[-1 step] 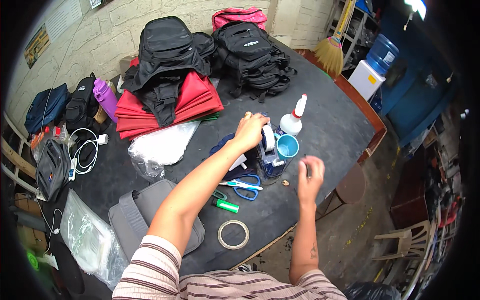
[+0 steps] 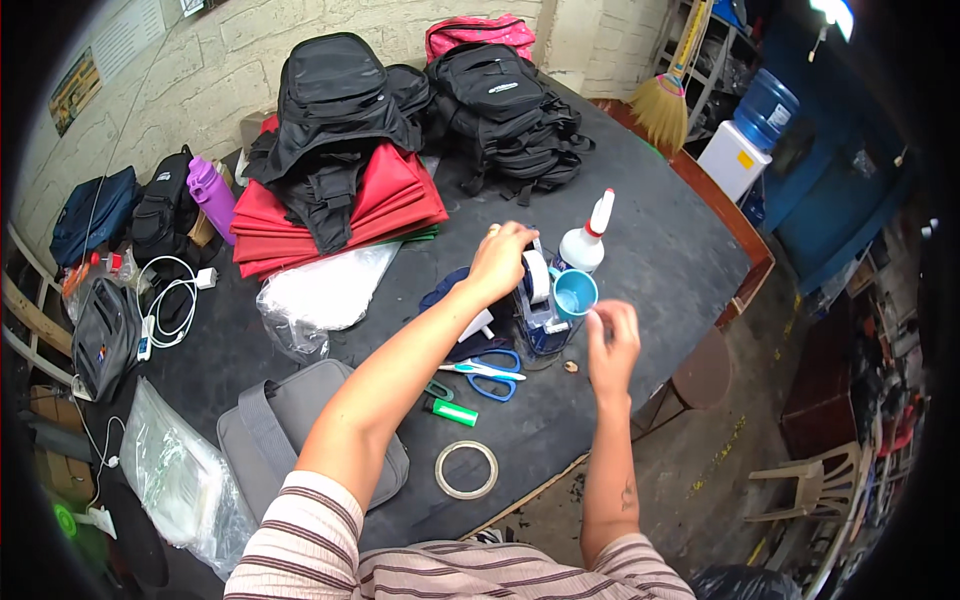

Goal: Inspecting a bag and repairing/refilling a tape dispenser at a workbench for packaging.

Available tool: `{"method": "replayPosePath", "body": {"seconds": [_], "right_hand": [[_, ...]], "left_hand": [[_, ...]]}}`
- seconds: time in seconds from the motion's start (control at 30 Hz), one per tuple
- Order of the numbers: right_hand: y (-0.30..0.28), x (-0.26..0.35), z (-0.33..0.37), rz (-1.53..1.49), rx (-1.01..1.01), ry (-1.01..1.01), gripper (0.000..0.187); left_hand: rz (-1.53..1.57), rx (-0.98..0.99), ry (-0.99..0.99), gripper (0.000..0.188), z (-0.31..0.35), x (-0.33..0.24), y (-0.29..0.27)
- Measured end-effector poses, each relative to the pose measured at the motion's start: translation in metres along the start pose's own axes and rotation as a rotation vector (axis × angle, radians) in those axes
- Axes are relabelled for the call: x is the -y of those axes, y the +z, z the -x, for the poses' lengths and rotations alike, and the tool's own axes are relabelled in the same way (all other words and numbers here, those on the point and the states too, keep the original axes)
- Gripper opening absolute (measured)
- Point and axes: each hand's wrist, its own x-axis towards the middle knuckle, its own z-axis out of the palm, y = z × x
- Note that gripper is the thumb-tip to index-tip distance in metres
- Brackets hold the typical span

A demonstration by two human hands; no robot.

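My left hand (image 2: 503,265) grips the far end of a dark blue tape dispenser (image 2: 545,330), with a white tape roll (image 2: 537,276) in it. To the right of the dispenser, my right hand (image 2: 614,348) is closed, thumb against fingers, beside a light blue cup (image 2: 576,292). Whatever its fingertips hold, if anything, is too small to make out. Behind the cup stands a white spray bottle (image 2: 583,247) with a red collar. Blue-handled scissors (image 2: 490,374) lie in front of the dispenser.
Nearer me are a green lighter-like object (image 2: 452,411), a loose tape ring (image 2: 467,470) and a grey bag (image 2: 300,420). Red folded fabric (image 2: 400,205) and black backpacks (image 2: 500,120) are stacked at the back. A purple bottle (image 2: 210,200) stands left. A stool (image 2: 700,370) stands beyond the table's right edge.
My right hand has shifted slightly left and away from me, closer to the cup, and its fingers look more drawn together. The left hand stays on the tape dispenser.
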Motion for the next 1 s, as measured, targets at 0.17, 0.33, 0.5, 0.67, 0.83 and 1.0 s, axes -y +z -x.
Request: {"method": "replayPosePath", "body": {"seconds": [0.17,0.33,0.5,0.67,0.83,1.0], "right_hand": [[0.045,0.010,-0.055,0.267,0.396,-0.004,0.039],[0.067,-0.009,-0.064,0.169,0.458,0.195,0.029],[0.072,-0.017,-0.059,-0.050,0.448,0.302,0.025],[0.068,-0.015,-0.081,0.061,0.582,0.332,0.032],[0.086,-0.039,-0.074,-0.290,0.524,0.521,0.034],[0.077,-0.029,-0.071,-0.340,0.482,0.526,0.029]], "left_hand": [[0.213,-0.151,-0.145,0.048,0.009,0.005,0.005],[0.397,-0.006,-0.248,0.058,0.015,0.018,-0.001],[0.554,0.009,-0.300,0.063,0.021,0.020,-0.004],[0.569,0.032,-0.264,0.067,0.019,0.019,-0.005],[0.427,0.001,-0.187,0.066,0.017,0.034,0.002],[0.415,-0.013,-0.154,0.064,0.014,0.026,0.000]]}}
